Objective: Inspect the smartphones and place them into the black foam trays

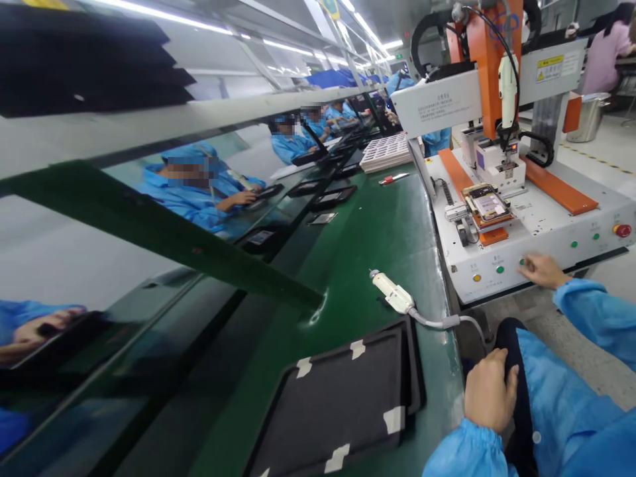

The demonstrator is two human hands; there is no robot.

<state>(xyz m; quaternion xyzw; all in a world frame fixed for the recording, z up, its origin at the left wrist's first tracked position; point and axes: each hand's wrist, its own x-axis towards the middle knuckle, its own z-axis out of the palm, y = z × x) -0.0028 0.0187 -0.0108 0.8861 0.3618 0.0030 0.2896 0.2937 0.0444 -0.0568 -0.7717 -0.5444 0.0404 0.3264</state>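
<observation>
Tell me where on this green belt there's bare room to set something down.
The widest bare patch of green belt lies between the red-handled tool up the line and the white corded tool near you, bordered by the machine on the right. Crowded: the black trays at the near end and the dark panels along the belt's left side.

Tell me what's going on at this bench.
A person in a blue coat sits beside a green belt. Their right hand reaches to the front panel of a white machine, fingers at a green button. Their left hand rests curled on their dark trouser leg, holding nothing. A device sits in the machine's orange fixture. A white corded tool and a black tray lie untouched on the belt.
</observation>
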